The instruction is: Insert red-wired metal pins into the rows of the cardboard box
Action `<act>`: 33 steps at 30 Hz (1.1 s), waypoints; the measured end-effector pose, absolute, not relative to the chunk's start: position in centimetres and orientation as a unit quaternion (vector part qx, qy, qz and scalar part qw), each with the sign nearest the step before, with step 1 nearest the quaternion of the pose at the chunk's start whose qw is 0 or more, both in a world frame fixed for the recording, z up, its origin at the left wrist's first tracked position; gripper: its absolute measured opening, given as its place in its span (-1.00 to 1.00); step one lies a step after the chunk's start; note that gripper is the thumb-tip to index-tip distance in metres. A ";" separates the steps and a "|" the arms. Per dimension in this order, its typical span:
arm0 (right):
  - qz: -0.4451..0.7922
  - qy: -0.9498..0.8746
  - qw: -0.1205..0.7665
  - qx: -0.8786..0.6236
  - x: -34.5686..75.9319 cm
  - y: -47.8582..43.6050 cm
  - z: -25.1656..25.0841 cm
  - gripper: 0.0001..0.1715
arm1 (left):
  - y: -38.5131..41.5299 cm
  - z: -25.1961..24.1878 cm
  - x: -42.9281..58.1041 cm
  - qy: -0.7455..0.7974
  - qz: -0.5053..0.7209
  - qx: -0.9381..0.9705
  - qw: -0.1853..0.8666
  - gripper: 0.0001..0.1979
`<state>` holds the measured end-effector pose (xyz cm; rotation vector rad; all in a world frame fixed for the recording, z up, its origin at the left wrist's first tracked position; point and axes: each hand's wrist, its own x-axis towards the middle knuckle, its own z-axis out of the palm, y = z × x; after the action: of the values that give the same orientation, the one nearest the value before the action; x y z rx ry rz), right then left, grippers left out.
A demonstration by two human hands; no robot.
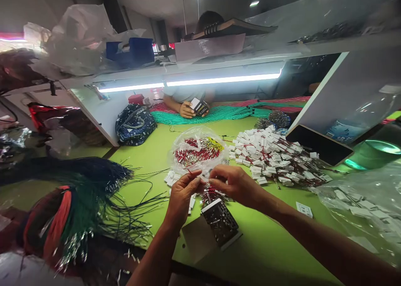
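Note:
Above the green table, my left hand is closed in a pinch, and a short red wire shows at its fingertips. My right hand is closed with its fingertips close to the left ones; what it grips is too small to make out. Just beneath lie short red wires with metal ends and a few white plastic housings. A dark block with rows of holes sits tilted nearer to me. Behind my hands, a clear plastic bag holds many red wires with metal terminals.
A heap of white housings with red wires lies right, beside a phone. Dark green wire bundles spread at left. Another person's hands hold a small box behind teal wires. A lit tube hangs above.

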<state>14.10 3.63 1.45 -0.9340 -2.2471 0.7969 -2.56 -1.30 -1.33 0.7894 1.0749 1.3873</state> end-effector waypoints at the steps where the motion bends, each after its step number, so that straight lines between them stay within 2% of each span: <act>1: 0.270 -0.857 0.283 -0.337 13.8 3.2 1.3 -0.80 | -1.3 -1.4 -2.6 0.463 0.587 0.346 0.567 -0.67; 7: 0.204 -0.884 0.266 -0.326 13.6 2.4 1.1 -0.83 | -1.7 -1.3 -2.7 0.493 0.559 0.397 0.537 -0.73; 12: 0.258 -0.866 0.268 -0.335 13.8 2.5 0.8 -0.91 | -1.7 -0.9 -2.5 0.503 0.549 0.417 0.521 -0.77; 16: 0.283 -0.856 0.294 -0.318 14.1 2.8 0.6 -0.86 | -1.6 -0.9 -2.2 0.512 0.545 0.407 0.524 -0.78; 21: 0.257 -0.872 0.251 -0.332 16.4 1.9 0.2 -0.79 | -1.5 -1.3 -2.4 0.507 0.590 0.365 0.511 -0.76; 25: 0.308 -0.866 0.192 -0.343 18.6 0.1 -2.1 -0.78 | -1.5 -1.3 -2.6 0.495 0.614 0.356 0.501 -0.77; 33: 0.358 -0.860 0.202 -0.302 19.1 -1.5 -3.4 -0.76 | -1.5 -1.7 -2.2 0.505 0.603 0.358 0.504 -0.77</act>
<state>19.05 -1.52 -3.42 -0.8424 -2.4022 0.9985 -2.17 -1.51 -1.70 0.8651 1.2183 1.4549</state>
